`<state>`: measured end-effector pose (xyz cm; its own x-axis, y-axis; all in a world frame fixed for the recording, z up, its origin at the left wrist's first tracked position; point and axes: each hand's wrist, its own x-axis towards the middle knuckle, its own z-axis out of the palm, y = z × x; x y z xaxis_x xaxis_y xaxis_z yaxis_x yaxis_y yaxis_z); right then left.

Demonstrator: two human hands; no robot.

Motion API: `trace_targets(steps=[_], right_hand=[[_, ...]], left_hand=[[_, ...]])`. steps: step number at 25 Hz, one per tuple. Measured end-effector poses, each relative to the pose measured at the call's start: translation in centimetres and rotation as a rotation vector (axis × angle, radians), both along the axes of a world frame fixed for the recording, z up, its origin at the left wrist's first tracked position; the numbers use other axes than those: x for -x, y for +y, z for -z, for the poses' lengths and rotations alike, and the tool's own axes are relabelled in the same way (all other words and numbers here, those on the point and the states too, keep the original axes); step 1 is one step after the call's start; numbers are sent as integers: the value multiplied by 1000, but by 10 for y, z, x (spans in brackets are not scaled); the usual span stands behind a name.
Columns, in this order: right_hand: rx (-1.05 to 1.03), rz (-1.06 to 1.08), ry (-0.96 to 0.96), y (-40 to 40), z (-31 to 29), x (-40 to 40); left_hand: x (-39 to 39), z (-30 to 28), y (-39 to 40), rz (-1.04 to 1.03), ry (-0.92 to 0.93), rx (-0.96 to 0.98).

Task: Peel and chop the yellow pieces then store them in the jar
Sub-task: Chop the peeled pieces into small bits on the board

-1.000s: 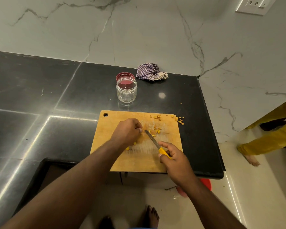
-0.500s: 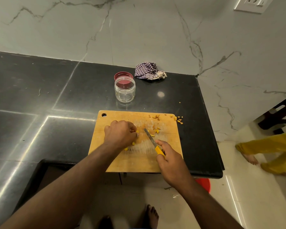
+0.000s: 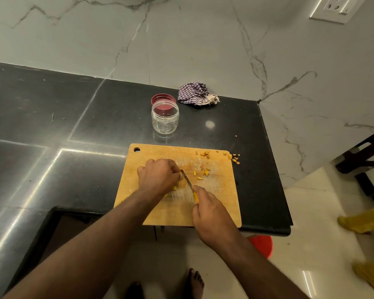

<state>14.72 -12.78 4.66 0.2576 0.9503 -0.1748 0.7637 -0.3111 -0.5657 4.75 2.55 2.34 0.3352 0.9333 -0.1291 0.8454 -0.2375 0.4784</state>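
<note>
- Chopping underway at the counter (image 3: 73, 126): right hand (image 3: 212, 210) grips a yellow-handled knife (image 3: 189, 184), blade angled toward the far left, tip right beside the left-hand knuckles.
- Left hand (image 3: 158, 176) is curled knuckles-up on the cutting board (image 3: 216, 203), apparently pinning a piece under the fingers; the piece itself is hidden, so can't tell what's clamped.
- Done so far, judging by the board: several yellow pieces (image 3: 203, 174) lie cut near its centre, w/ a couple more just by the left wrist.
- Scraps, prob. peelings (image 3: 233, 157), sit at the board's far right corner, some spilled onto the counter.
- Jar (image 3: 165, 117) stands open beyond the board, looks empty; its red lid (image 3: 162, 98) lies just behind it.
- Left to do, as it looks: finish chopping, move pieces into jar, cap it. Storing not yet begun.
- Checked cloth (image 3: 195, 96) is bunched by the wall.
</note>
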Motion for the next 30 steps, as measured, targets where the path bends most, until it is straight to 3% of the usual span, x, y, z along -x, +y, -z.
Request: trace_targets(steps=[6, 13, 30], right_hand=[[1, -26, -96, 2, 4, 9], [-77, 14, -72, 1, 5, 4], [18, -38, -84, 3, 5, 9]], left_hand=[[1, -1, 3, 24, 16, 9], [-1, -5, 2, 21, 43, 2], [0, -3, 4, 2, 32, 30]])
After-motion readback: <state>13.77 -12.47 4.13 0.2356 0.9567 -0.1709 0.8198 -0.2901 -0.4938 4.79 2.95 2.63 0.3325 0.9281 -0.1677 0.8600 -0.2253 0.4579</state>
